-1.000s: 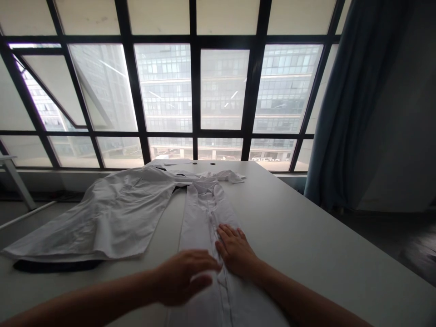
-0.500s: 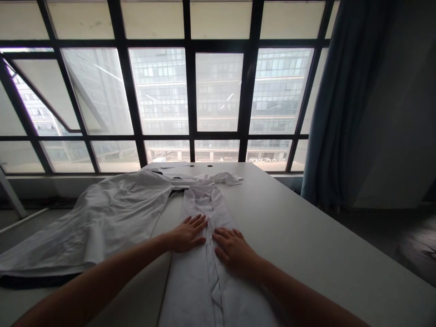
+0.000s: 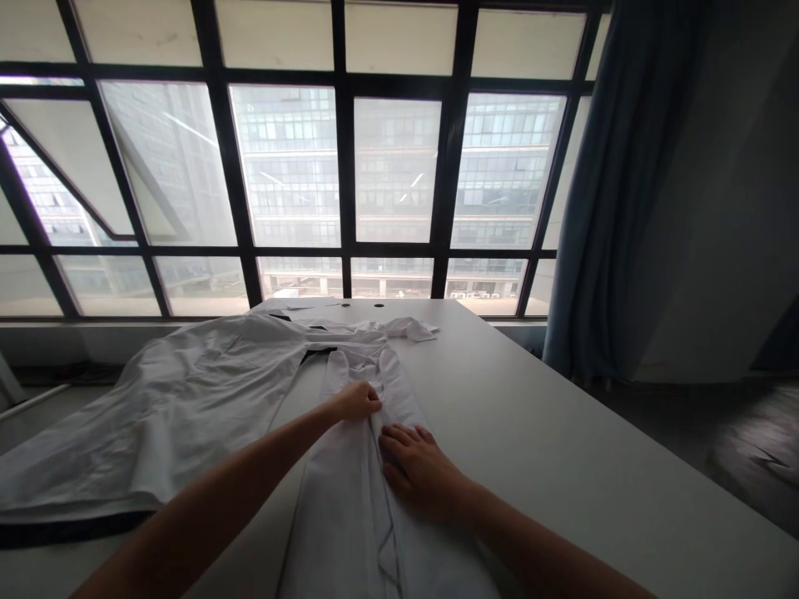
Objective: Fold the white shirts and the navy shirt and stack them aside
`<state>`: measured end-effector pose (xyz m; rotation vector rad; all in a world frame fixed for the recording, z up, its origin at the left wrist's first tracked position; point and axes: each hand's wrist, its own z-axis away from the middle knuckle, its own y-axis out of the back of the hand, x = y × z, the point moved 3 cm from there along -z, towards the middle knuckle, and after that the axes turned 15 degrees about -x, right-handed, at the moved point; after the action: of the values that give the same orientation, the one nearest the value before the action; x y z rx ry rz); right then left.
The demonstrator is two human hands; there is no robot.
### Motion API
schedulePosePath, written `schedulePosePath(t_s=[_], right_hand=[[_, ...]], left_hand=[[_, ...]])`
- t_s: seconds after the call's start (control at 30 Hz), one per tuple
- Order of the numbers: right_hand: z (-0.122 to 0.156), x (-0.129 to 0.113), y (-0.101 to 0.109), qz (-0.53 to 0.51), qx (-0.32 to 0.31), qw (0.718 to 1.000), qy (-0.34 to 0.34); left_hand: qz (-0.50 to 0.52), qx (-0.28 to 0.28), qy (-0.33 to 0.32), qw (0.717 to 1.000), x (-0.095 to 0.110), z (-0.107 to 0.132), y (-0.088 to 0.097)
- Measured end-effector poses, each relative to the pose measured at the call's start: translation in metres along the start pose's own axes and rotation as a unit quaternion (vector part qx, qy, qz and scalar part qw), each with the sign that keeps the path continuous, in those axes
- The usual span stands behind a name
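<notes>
A white collared garment (image 3: 337,507), folded into a long strip, lies on the table with its collar at the far end and a seam or front edge along its middle. My left hand (image 3: 357,401) is closed, thumb and fingers pinched on the cloth near that middle line, just below the collar. Nearer to me, my right hand (image 3: 415,462) lies flat on the garment's right half with its fingers stretched out. The two hands are close together but apart.
Another white garment (image 3: 205,391) lies spread and wrinkled on the left, a dark strip showing at its near edge. The white table (image 3: 549,449) reaches toward the windows. A blue curtain (image 3: 599,249) hangs at the right, and a window pane (image 3: 68,158) tilts out at left.
My left hand was lying flat with spread fingers; now its fingers are pinched on the cloth. The right hand stays flat, almost in place. The view has shifted slightly.
</notes>
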<state>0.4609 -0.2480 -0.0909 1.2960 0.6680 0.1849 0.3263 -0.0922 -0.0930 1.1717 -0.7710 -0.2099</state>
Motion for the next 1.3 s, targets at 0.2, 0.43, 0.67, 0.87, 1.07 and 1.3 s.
schedulePosePath(t_s=[0.2,0.43,0.67,0.87,1.07,1.3], right_hand=[[0.004,0.002,0.003,-0.016,-0.009,1.000,0.003],[0.003,-0.001,0.001,-0.018,0.002,1.000,0.008],[0.005,0.000,0.001,-0.025,-0.003,1.000,0.004],[-0.003,0.003,-0.001,-0.019,0.000,1.000,0.003],[-0.007,0.010,0.003,-0.054,0.009,0.998,0.032],[-0.007,0.063,0.025,-0.092,0.091,0.992,0.001]], left_hand=[[-0.048,0.026,0.000,0.999,-0.007,-0.010,-0.002],[-0.189,0.086,-0.027,0.978,0.023,-0.046,-0.010],[-0.169,-0.026,0.003,0.985,0.005,-0.117,-0.013],[-0.151,-0.028,0.008,0.988,-0.004,-0.145,-0.002],[-0.143,0.005,-0.021,0.989,0.000,-0.122,0.010],[-0.118,0.027,-0.093,0.988,-0.050,0.009,0.027]])
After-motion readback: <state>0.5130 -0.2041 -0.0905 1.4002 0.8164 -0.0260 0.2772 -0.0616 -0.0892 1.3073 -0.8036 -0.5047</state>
